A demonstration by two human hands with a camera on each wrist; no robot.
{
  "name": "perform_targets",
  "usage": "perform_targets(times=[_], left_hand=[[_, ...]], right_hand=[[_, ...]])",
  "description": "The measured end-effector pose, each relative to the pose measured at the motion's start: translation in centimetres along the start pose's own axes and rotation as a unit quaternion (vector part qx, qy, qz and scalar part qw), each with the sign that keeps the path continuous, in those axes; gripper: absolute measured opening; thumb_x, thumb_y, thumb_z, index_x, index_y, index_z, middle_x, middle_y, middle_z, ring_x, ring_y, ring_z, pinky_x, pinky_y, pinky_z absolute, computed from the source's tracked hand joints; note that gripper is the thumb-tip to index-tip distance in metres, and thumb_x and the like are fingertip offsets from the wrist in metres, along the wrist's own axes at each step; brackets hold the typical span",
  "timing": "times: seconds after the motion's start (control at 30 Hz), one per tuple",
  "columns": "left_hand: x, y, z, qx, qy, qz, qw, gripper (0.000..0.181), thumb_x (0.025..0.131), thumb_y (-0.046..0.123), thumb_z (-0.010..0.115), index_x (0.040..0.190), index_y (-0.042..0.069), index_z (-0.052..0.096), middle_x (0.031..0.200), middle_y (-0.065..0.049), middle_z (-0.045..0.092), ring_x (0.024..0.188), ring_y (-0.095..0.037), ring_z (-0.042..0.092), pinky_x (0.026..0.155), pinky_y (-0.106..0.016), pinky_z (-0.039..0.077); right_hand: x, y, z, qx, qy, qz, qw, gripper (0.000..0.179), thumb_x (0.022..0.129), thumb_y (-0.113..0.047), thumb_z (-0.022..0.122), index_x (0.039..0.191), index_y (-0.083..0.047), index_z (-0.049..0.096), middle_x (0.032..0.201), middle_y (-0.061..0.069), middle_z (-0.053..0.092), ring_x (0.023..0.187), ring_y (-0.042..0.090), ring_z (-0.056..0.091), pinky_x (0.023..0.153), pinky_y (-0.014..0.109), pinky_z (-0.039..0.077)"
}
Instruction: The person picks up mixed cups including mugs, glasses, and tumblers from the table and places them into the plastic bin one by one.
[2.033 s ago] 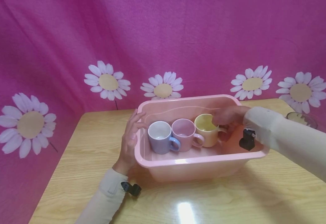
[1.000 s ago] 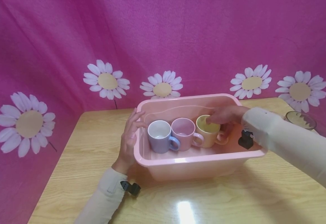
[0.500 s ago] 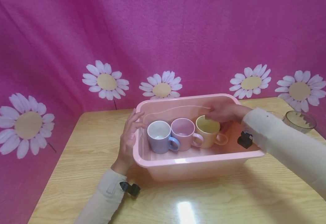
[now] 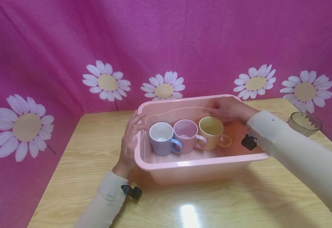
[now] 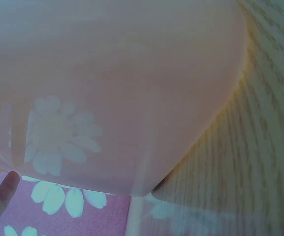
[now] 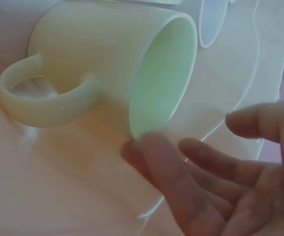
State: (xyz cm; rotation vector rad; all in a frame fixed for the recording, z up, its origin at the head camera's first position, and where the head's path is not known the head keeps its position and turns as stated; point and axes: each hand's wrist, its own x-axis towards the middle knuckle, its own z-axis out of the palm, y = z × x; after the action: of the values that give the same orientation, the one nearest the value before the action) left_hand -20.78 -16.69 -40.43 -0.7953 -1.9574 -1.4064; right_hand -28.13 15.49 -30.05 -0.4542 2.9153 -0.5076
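A pink plastic tub (image 4: pixel 208 161) stands on the table. Inside it, three mugs sit upright in a row: a blue mug (image 4: pixel 163 147) with a white interior, a pink mug (image 4: pixel 186 144) in the middle, and a yellow mug (image 4: pixel 209 141) on the right, handles pointing right. My left hand (image 4: pixel 128 144) rests on the tub's left rim, its fingers extending over the edge. My right hand (image 4: pixel 229 109) is inside the tub behind the yellow mug, holding nothing. In the right wrist view, its loosely bent fingers (image 6: pixel 164 169) are spread near that mug's rim.
On the wooden table (image 4: pixel 91 148), a clear glass bowl or cup (image 4: pixel 303 123) stands right of the tub, partly hidden by the right sleeve. A magenta curtain (image 4: pixel 205 47) with daisies hangs directly behind the table.
My right hand has let go of the yellow mug and drawn back from its rim toward the tub's far wall. The mug stands slightly shifted. My left hand stays on the rim.
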Motion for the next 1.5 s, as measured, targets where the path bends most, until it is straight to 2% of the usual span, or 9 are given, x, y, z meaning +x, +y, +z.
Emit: perform_targets(times=[0.17, 0.27, 0.53, 0.77, 0.97, 1.23, 1.33, 1.5], left_hand=[[0.2, 0.1, 0.0, -0.001, 0.001, 0.009, 1.0, 0.043, 0.09, 0.03, 0.028, 0.101, 0.0, 0.057, 0.143, -0.016, 0.045, 0.144, -0.031, 0.02, 0.115, -0.057, 0.015], [0.3, 0.1, -0.1, 0.002, 0.002, 0.01, 0.9999, 0.041, 0.089, 0.028, 0.029, 0.101, 0.0, 0.057, 0.143, -0.016, 0.045, 0.144, -0.031, 0.02, 0.115, -0.057, 0.014], [0.6, 0.2, -0.1, 0.008, 0.002, 0.008, 0.9999, 0.04, 0.087, 0.023, 0.029, 0.1, -0.001, 0.057, 0.143, -0.016, 0.045, 0.144, -0.033, 0.02, 0.115, -0.057, 0.015], [0.8, 0.1, 0.0, 0.002, 0.003, 0.011, 0.9999, 0.039, 0.087, 0.023, 0.029, 0.1, -0.001, 0.057, 0.143, -0.017, 0.045, 0.144, -0.033, 0.02, 0.115, -0.057, 0.014], [0.9, 0.2, 0.0, 0.004, 0.002, 0.011, 0.9999, 0.04, 0.086, 0.023, 0.029, 0.1, -0.003, 0.057, 0.143, -0.017, 0.044, 0.144, -0.032, 0.02, 0.114, -0.057, 0.015], [1.0, 0.1, 0.0, 0.001, 0.004, 0.012, 0.9999, 0.038, 0.087, 0.023, 0.031, 0.101, -0.001, 0.057, 0.143, -0.017, 0.045, 0.144, -0.032, 0.02, 0.114, -0.059, 0.015], [0.8, 0.1, 0.1, 0.003, 0.005, 0.017, 0.9998, 0.039, 0.087, 0.023, 0.031, 0.101, -0.001, 0.057, 0.143, -0.017, 0.045, 0.144, -0.032, 0.02, 0.114, -0.059, 0.015], [-0.1, 0.3, 0.3, 0.001, 0.007, 0.006, 1.0, 0.037, 0.088, 0.023, 0.031, 0.101, 0.0, 0.057, 0.143, -0.017, 0.045, 0.143, -0.035, 0.021, 0.113, -0.06, 0.015]], right_hand=[[-0.3, -0.4, -0.7, 0.005, 0.013, 0.024, 0.9996, 0.027, 0.092, -0.029, 0.054, 0.088, -0.007, 0.069, 0.062, 0.004, 0.056, 0.056, 0.017, 0.053, 0.048, 0.029, 0.043], [-0.3, -0.6, -0.8, 0.009, 0.023, 0.022, 0.9995, 0.029, 0.093, -0.032, 0.056, 0.093, -0.006, 0.071, 0.063, 0.004, 0.056, 0.059, 0.019, 0.052, 0.05, 0.029, 0.041], [-0.3, -0.6, -1.1, -0.016, 0.073, -0.002, 0.9972, 0.032, 0.091, -0.03, 0.058, 0.093, -0.002, 0.072, 0.067, 0.006, 0.059, 0.064, 0.022, 0.053, 0.054, 0.031, 0.04], [-0.5, -0.7, -1.4, -0.01, 0.08, 0.012, 0.9967, 0.035, 0.091, -0.031, 0.06, 0.103, 0.0, 0.071, 0.08, 0.009, 0.067, 0.07, 0.024, 0.057, 0.057, 0.032, 0.045], [-0.5, -0.7, -1.5, 0.005, 0.082, 0.018, 0.9965, 0.036, 0.092, -0.033, 0.061, 0.105, 0.0, 0.071, 0.078, 0.009, 0.066, 0.068, 0.023, 0.057, 0.052, 0.031, 0.044], [-0.5, -0.8, -1.6, 0.022, 0.109, 0.01, 0.9938, 0.035, 0.09, -0.038, 0.063, 0.102, -0.006, 0.074, 0.07, 0.008, 0.067, 0.057, 0.021, 0.055, 0.045, 0.029, 0.038], [-0.6, -0.8, -1.5, 0.031, 0.123, 0.007, 0.9918, 0.036, 0.088, -0.04, 0.065, 0.102, -0.008, 0.074, 0.077, 0.008, 0.07, 0.063, 0.022, 0.059, 0.05, 0.03, 0.045], [-1.2, -0.6, -1.0, 0.058, 0.14, 0.0, 0.9884, 0.036, 0.085, -0.042, 0.069, 0.101, -0.01, 0.073, 0.09, 0.008, 0.071, 0.081, 0.025, 0.063, 0.065, 0.035, 0.053]])
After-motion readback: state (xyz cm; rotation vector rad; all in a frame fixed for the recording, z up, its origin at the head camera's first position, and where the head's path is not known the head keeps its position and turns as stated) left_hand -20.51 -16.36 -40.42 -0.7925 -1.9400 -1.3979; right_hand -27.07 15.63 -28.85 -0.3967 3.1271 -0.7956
